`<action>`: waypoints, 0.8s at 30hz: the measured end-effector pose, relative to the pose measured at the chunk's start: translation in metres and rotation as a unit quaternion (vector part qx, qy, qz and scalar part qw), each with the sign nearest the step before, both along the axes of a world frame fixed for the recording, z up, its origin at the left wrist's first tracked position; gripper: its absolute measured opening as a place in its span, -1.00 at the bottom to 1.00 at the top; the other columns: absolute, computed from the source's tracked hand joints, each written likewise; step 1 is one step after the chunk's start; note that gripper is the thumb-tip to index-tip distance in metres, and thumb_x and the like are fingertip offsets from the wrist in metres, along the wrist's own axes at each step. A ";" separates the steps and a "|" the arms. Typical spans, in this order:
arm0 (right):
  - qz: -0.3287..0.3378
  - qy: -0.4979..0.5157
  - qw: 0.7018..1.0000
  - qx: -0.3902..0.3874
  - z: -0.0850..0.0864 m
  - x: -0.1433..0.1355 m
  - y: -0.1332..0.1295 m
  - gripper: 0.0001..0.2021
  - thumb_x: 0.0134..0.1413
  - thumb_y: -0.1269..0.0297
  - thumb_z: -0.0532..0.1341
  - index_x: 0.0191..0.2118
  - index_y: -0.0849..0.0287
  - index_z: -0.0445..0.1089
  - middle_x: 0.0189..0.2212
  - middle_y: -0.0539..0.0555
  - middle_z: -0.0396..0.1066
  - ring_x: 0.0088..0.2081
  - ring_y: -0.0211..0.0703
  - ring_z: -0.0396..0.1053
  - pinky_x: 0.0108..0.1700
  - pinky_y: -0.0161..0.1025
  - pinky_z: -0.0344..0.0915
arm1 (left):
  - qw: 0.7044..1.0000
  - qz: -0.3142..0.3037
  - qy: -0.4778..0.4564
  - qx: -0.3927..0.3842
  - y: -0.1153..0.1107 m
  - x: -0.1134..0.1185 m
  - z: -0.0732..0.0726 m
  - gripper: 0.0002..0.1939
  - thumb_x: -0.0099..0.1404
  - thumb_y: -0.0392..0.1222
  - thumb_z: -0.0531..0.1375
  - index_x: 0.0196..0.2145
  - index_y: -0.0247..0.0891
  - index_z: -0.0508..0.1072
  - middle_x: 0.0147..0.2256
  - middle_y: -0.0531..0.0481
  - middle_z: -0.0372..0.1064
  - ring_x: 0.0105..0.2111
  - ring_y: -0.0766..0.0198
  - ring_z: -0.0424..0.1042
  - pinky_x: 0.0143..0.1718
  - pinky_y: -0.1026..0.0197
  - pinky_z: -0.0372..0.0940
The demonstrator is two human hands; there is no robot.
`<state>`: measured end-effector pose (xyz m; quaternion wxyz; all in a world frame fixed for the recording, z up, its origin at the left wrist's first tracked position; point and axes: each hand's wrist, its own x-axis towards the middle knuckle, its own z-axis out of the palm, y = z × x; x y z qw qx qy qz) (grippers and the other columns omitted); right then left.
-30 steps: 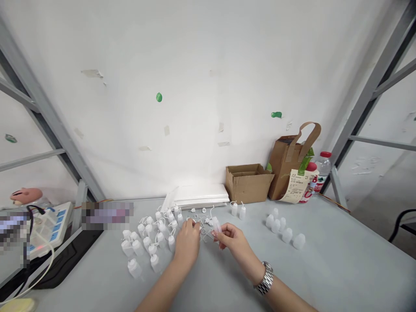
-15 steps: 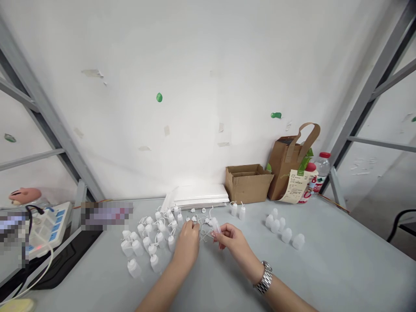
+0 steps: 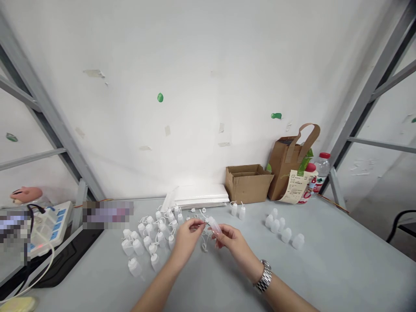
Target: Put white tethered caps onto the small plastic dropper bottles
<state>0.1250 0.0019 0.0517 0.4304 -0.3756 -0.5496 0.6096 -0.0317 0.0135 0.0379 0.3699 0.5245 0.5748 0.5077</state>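
Translucent bottle (image 3: pixel 214 225) in the pinch of the right hand (image 3: pixel 231 237) — contents indistinct — left hand (image 3: pixel 188 236) near its top, grip unclear

cardboard box (image 3: pixel 247 189) | paper bag (image 3: pixel 280 162) | red-capped bottle (image 3: pixel 322 165) | pink object (image 3: pixel 27 195), possibly figurine

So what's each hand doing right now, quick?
Left hand: closed in a pinch near the small bottle; can't tell what's pinched.
Right hand: closed, holding that small bottle tilted.
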 end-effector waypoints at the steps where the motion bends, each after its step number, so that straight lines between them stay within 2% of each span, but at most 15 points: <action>1: 0.028 0.003 1.000 0.004 0.000 0.000 -0.001 -0.64 -0.15 -0.01 0.26 -0.41 0.25 0.39 -0.55 -0.02 0.31 -0.54 -0.30 0.24 -0.40 -0.31 0.16 | 0.999 -0.009 -0.032 -0.010 -0.001 0.001 0.002 -0.86 0.01 -0.17 0.20 -0.47 -0.28 0.48 -0.45 -0.08 0.43 -0.42 0.18 0.39 -0.35 0.17 0.26; 4: 0.103 0.002 0.995 0.003 -0.006 -0.004 -0.001 -0.58 -0.13 -0.08 0.21 -0.40 0.26 0.37 -0.55 0.00 0.33 -0.58 -0.31 0.23 -0.43 -0.29 0.17 | 0.977 -0.039 -0.199 -0.058 -0.005 0.004 0.008 -0.82 0.07 -0.19 0.18 -0.35 -0.30 0.48 -0.40 -0.09 0.46 -0.43 0.24 0.41 -0.41 0.23 0.29; 6: 0.112 -0.004 0.994 -0.006 -0.010 -0.006 -0.001 -0.55 -0.16 -0.12 0.20 -0.41 0.26 0.35 -0.57 -0.01 0.31 -0.60 -0.31 0.22 -0.47 -0.29 0.17 | 0.928 -0.055 -0.355 -0.102 -0.007 0.006 0.010 -0.82 0.08 -0.27 0.18 -0.30 -0.29 0.47 -0.40 -0.06 0.45 -0.45 0.30 0.40 -0.43 0.28 0.29; 8: 0.091 -0.015 0.996 -0.012 -0.014 -0.008 0.000 -0.53 -0.19 -0.16 0.19 -0.45 0.25 0.31 -0.59 -0.02 0.30 -0.62 -0.31 0.21 -0.49 -0.29 0.16 | 0.878 -0.054 -0.459 -0.126 -0.007 0.008 0.010 -0.84 0.09 -0.37 0.18 -0.32 -0.30 0.48 -0.41 -0.04 0.45 -0.45 0.34 0.40 -0.40 0.32 0.29; 9: 0.077 -0.022 0.997 -0.013 -0.016 -0.008 0.000 -0.52 -0.20 -0.18 0.19 -0.46 0.25 0.30 -0.59 -0.02 0.30 -0.63 -0.32 0.20 -0.49 -0.29 0.15 | 0.870 -0.047 -0.474 -0.125 -0.007 0.009 0.009 -0.85 0.10 -0.41 0.16 -0.34 -0.31 0.48 -0.41 -0.04 0.45 -0.43 0.34 0.41 -0.36 0.33 0.30; 12: 0.048 -0.044 0.998 -0.019 -0.017 -0.008 0.001 -0.49 -0.23 -0.20 0.19 -0.45 0.25 0.29 -0.59 -0.01 0.32 -0.64 -0.32 0.19 -0.50 -0.30 0.14 | 0.871 -0.022 -0.476 -0.119 -0.003 0.008 0.005 -0.83 0.11 -0.48 0.13 -0.38 -0.34 0.48 -0.39 -0.06 0.45 -0.37 0.35 0.42 -0.26 0.34 0.29; 18: 0.038 -0.042 0.998 -0.025 -0.014 -0.007 0.002 -0.48 -0.25 -0.21 0.19 -0.45 0.26 0.30 -0.59 -0.02 0.32 -0.65 -0.34 0.19 -0.50 -0.31 0.13 | 0.883 -0.011 -0.455 -0.113 0.000 0.002 -0.001 -0.87 0.04 -0.43 0.21 -0.40 -0.31 0.48 -0.39 -0.03 0.44 -0.38 0.36 0.40 -0.33 0.35 0.27; 24: 0.093 -0.011 0.995 -0.022 -0.008 -0.007 -0.002 -0.49 -0.16 -0.20 0.16 -0.40 0.26 0.32 -0.61 -0.04 0.29 -0.65 -0.34 0.20 -0.49 -0.32 0.14 | 0.897 -0.014 -0.432 -0.089 0.000 0.001 -0.002 -0.83 -0.07 -0.33 0.30 -0.42 -0.30 0.48 -0.36 0.00 0.44 -0.34 0.35 0.39 -0.27 0.33 0.22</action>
